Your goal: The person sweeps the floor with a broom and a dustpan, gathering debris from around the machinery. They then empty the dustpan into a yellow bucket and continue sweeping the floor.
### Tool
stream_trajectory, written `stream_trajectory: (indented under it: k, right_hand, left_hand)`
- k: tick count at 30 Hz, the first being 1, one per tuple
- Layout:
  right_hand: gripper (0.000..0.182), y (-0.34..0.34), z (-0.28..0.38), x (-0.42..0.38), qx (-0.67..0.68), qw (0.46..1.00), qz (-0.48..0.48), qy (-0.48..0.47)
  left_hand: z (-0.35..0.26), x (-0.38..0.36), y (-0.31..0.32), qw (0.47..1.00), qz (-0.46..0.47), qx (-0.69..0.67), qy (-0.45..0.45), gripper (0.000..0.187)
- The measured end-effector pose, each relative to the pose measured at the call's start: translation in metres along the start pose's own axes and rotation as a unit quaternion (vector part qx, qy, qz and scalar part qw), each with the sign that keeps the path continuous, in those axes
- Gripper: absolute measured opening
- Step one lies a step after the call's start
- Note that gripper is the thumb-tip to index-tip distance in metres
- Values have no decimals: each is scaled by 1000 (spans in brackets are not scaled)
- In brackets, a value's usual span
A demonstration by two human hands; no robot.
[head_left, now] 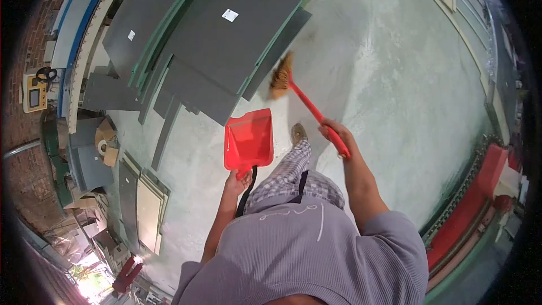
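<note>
My left hand (241,182) is closed around the short handle of a red dustpan (248,140), whose wide mouth faces forward. In my right hand (337,132) is a hand broom (309,103) with a red handle and tan bristles. The bristle head is slightly blurred and sits ahead of the dustpan, right by the lower edge of a stack of dark grey panels (226,51). Between the two tools shows one of my shoes (299,133) on the pale floor (384,96).
Offcut panels (148,209) lean at the left, near an open cardboard box (105,141). A blue-and-white machine (79,34) with a yellow control box (35,94) stands along the brick wall. Red machinery (471,209) is at the right, and long pale strips (460,34) lie at the upper right.
</note>
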State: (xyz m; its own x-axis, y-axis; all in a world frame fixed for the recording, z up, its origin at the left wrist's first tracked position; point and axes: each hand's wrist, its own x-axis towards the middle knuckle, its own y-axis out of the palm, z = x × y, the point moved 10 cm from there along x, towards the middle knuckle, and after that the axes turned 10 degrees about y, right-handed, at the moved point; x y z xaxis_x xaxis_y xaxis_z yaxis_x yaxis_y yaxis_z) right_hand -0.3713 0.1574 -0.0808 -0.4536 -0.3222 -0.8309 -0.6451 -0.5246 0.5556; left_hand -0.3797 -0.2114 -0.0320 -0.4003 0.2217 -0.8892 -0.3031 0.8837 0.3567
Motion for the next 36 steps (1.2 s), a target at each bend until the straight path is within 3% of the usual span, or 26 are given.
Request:
stream_trajectory:
  k: [2,6,7,12,14,16,19,24,27,28,31,33,36]
  right_hand:
    - [24,-5,-2,-78,-17,999,-38,-33]
    - [22,-101,-41,-135,218,976,-16,9]
    - [22,-118,-45,-149,224,974,-17,4]
    - [15,-222,-82,-217,322,925,-180,-85]
    - [14,-241,-82,-235,240,932,-244,-119]
    - [17,-229,-79,-245,237,940,-209,-126]
    - [31,-205,-68,-260,105,945,-250,-184]
    - [44,-121,-31,-227,8,970,-168,-178]
    - [37,-66,9,-191,-34,985,-92,-142]
    - [36,-51,21,-170,-15,993,4,-121]
    - [33,-23,72,-128,-34,994,21,-103]
    - [22,17,112,-118,-154,982,56,-94]
    - [27,19,155,-49,-139,976,108,-128]
  left_hand:
    - [-1,16,-5,1000,-18,7,-15,37]
    - [-8,46,-8,995,-88,26,-39,38]
    - [-8,54,-11,994,-99,15,-47,40]
    - [-13,70,24,990,-74,94,-76,42]
    - [-21,72,46,985,-85,142,-43,37]
    - [-14,73,69,982,-50,169,-66,33]
    - [-5,68,99,980,-24,184,-70,34]
    - [11,73,140,977,-20,177,-116,34]
    - [16,84,160,975,-12,166,-146,38]
    - [18,83,173,973,6,172,-150,39]
    - [21,79,186,968,-17,187,-166,43]
    - [21,80,190,968,-19,185,-169,42]
    - [19,85,197,964,-20,224,-141,36]
